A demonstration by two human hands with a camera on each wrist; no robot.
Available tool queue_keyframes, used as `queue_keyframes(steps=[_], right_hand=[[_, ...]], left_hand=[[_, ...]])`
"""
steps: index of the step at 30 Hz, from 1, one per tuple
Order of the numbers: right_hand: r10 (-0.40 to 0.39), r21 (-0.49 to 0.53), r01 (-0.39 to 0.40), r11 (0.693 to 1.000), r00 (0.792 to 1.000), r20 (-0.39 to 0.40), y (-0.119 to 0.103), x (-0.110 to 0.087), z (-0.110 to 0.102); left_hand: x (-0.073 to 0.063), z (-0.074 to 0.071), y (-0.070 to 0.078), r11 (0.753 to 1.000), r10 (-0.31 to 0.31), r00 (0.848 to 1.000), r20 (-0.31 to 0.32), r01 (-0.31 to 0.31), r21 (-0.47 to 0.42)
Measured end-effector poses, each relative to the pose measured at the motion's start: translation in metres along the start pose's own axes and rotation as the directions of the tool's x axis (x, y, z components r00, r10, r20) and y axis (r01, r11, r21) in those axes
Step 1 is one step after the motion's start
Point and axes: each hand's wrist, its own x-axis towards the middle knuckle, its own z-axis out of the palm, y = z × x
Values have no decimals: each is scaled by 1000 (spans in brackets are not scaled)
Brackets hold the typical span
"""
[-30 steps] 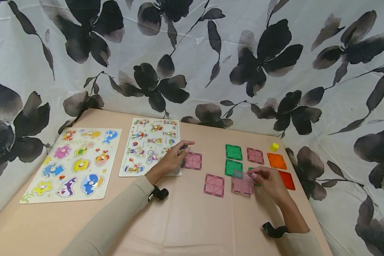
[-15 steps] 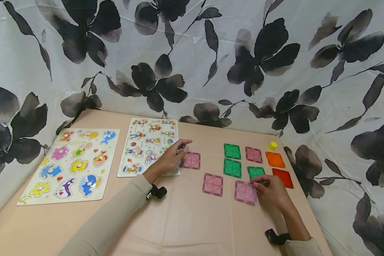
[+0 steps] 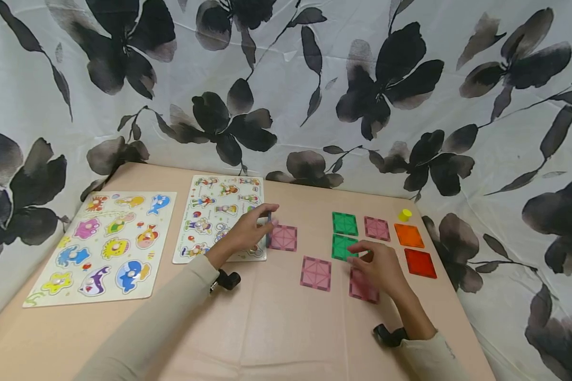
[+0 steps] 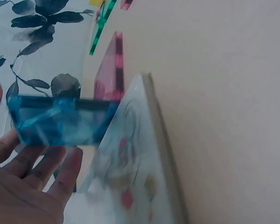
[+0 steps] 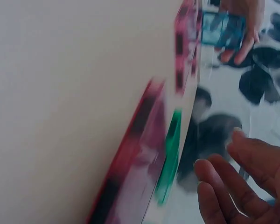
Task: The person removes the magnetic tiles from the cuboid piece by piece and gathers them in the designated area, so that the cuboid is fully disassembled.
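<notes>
My left hand (image 3: 240, 233) pinches a blue see-through magnetic tile (image 4: 60, 121) between thumb and fingers, over the right edge of the smaller puzzle board (image 3: 205, 259). Just right of it a pink magnetic tile (image 3: 284, 238) lies flat. My right hand (image 3: 383, 267) hovers with loosely bent fingers and nothing between them, as the right wrist view shows. Below that hand is another pink tile (image 3: 362, 288), partly covered by it. The fingertips overlap the nearer of two green tiles (image 3: 341, 245). A third pink tile (image 3: 315, 273) lies between the hands.
Farther right lie a pink tile (image 3: 377, 228), an orange tile (image 3: 409, 235) and a red tile (image 3: 420, 263). A small yellow cylinder (image 3: 404, 215) stands near the table's back right corner. A larger animal puzzle board (image 3: 159, 233) lies at left. Floral cloth (image 3: 305, 106) hangs behind the table.
My right hand set the pink tile down near the front, let go of it and moved left toward the green tiles. The left hand keeps its hold on the blue tile.
</notes>
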Motion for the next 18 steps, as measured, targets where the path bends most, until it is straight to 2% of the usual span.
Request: queue_keyframes(steps=[4, 6, 8, 11, 15, 18], right_hand=[[-71, 47, 69, 996, 997, 43, -24, 18, 18], [-113, 76, 107, 991, 990, 78, -35, 28, 27], [-154, 85, 145, 986, 982, 111, -45, 38, 36], [-198, 57, 191, 980, 968, 154, -60, 52, 50], [-208, -47, 223, 974, 955, 210, -79, 69, 63], [-226, -115, 261, 959, 942, 248, -89, 80, 72]], left_hand=[[0, -9, 4, 991, 12, 999, 48, -18, 129], [0, -13, 7, 972, 12, 998, 66, -27, 233], [0, -17, 11, 942, 5, 997, 77, -30, 333], [0, -22, 16, 887, -20, 997, 80, -19, 462], [1, -27, 19, 802, -48, 996, 70, -3, 597], [1, -30, 21, 727, -14, 997, 79, -44, 685]])
